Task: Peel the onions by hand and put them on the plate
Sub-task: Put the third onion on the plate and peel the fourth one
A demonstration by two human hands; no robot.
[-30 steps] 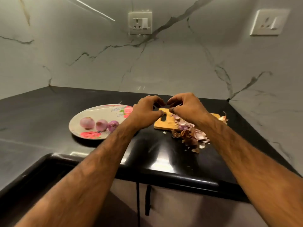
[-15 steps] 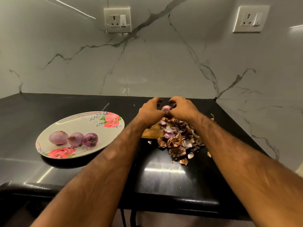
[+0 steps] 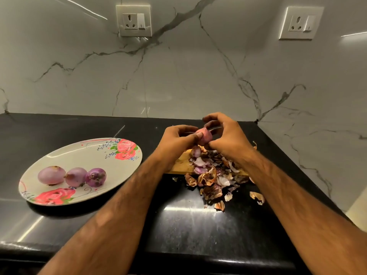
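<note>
A small pink onion (image 3: 204,136) is held between my two hands above the wooden cutting board (image 3: 181,164). My left hand (image 3: 176,140) grips its left side with the thumb pressed on it. My right hand (image 3: 226,133) pinches it from the right and top. Three peeled purple onions (image 3: 72,176) lie in a row on the near left of a white plate with red roses (image 3: 119,167). Another onion piece (image 3: 196,151) rests on the board under my hands.
A heap of brown and purple onion skins (image 3: 214,179) covers the board's right half and spills onto the black counter (image 3: 188,221). The marble wall carries two sockets (image 3: 133,20). The counter's front edge runs along the bottom.
The view has tilted and shifted so the plate sits further left. My hands have lifted the onion slightly off the pile, and my right fingers have opened around its top.
</note>
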